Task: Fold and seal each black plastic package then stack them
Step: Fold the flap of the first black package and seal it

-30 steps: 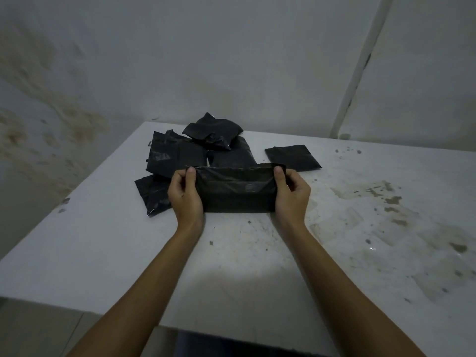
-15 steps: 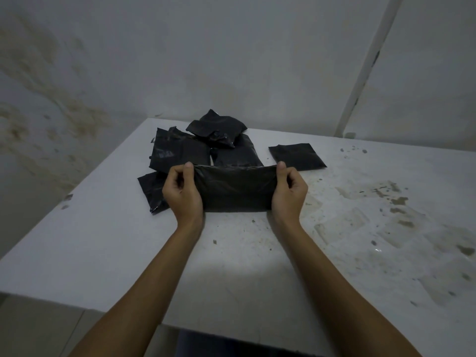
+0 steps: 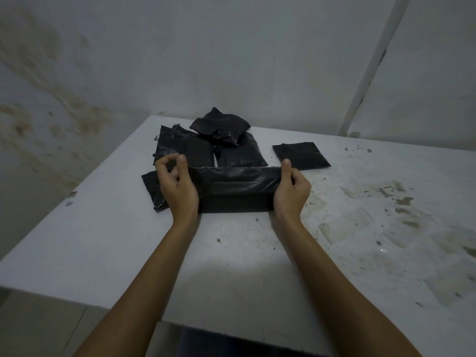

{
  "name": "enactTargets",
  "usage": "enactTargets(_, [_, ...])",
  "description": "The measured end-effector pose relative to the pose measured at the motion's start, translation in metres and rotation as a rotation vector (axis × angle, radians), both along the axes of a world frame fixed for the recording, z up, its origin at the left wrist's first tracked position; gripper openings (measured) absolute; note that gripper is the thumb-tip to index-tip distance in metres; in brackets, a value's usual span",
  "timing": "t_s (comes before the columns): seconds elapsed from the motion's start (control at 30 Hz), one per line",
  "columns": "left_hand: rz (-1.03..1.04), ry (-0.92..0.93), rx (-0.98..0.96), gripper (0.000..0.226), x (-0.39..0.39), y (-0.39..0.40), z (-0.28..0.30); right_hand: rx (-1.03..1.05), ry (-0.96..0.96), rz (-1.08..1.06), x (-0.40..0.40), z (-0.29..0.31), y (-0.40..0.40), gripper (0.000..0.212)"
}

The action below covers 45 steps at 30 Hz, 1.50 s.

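A black plastic package [image 3: 234,189] lies flat on the white table [image 3: 231,253], stretched between my hands. My left hand [image 3: 177,186] rests on its left end, thumb on the top edge, fingers curled and lifted slightly. My right hand [image 3: 291,189] pinches the right end with thumb on top. Behind it sits a loose pile of black packages [image 3: 206,145], one crumpled on top. A single folded black package [image 3: 301,155] lies flat to the right of the pile.
The table is stained and scuffed on its right half [image 3: 386,202]. A stained wall stands close behind, with a white pipe [image 3: 371,65] running up at the back right. The table's left and near edges drop to the floor.
The fingers of my left hand have lifted off the package's left end while the thumb stays at its edge. The package stays where it was, between both hands.
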<state>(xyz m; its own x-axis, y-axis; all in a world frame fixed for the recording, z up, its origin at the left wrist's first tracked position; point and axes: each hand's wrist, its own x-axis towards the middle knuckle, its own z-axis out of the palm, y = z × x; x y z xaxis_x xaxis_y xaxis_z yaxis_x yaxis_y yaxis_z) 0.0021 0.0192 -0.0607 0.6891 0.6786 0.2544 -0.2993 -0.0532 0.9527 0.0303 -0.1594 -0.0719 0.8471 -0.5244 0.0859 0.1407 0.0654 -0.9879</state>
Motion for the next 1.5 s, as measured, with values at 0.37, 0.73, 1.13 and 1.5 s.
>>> enactTargets(0.37, [-0.289, 0.101, -0.015, 0.021, -0.019, 0.013, -0.01, 0.001, -0.014, -0.002, -0.002, -0.001, -0.001, 0.051])
enactTargets(0.73, [-0.15, 0.102, 0.046, 0.03, -0.024, 0.012, -0.007, -0.12, -0.125, 0.107, -0.012, 0.01, -0.019, 0.032])
enactTargets(1.13, [-0.163, 0.185, 0.058, 0.039, -0.017, 0.02, -0.013, -0.169, -0.094, 0.188, -0.008, -0.002, -0.028, 0.051])
enactTargets(1.5, [-0.328, 0.135, 1.48, 0.06, 0.012, -0.007, 0.05, -0.207, -0.091, 0.192, -0.004, 0.001, -0.026, 0.046])
